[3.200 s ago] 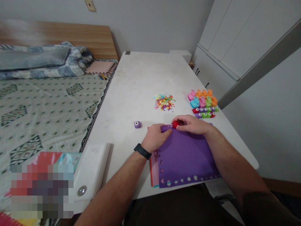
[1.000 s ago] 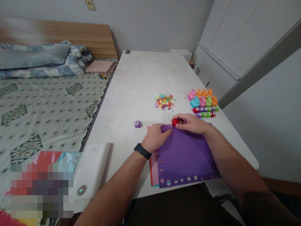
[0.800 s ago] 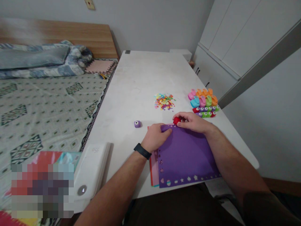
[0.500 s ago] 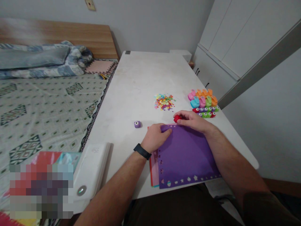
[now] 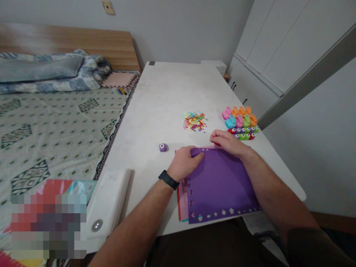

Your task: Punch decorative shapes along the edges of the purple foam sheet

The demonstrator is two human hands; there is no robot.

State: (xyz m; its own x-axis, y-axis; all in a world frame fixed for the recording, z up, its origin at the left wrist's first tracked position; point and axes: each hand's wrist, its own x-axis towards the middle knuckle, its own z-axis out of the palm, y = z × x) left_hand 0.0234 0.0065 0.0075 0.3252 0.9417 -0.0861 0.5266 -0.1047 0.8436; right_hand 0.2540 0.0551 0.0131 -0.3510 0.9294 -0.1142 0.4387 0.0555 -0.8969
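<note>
A purple sheet of paper (image 5: 222, 181) lies at the table's near edge, with small shapes cut along its left, near and far borders. Pink and red sheets (image 5: 182, 202) peek out under its left side. My left hand (image 5: 185, 162) grips the purple sheet's far left corner, thumb on top. At the far border, my right hand (image 5: 229, 142) is closed round a small red craft punch (image 5: 216, 143), mostly hidden by the fingers. To the left of the sheets stands a purple craft punch (image 5: 162, 147).
Beyond the sheets lies a heap of colourful paper cutouts (image 5: 194, 121). Several craft punches (image 5: 241, 122) stand in rows at the right edge. A long white device (image 5: 111, 200) occupies the table's near left, beside the bed (image 5: 61, 129). Cabinets (image 5: 258, 74) rise on the right.
My right hand has closed further over the red punch, which now shows less, and has shifted slightly right. My left hand keeps its place on the sheet.
</note>
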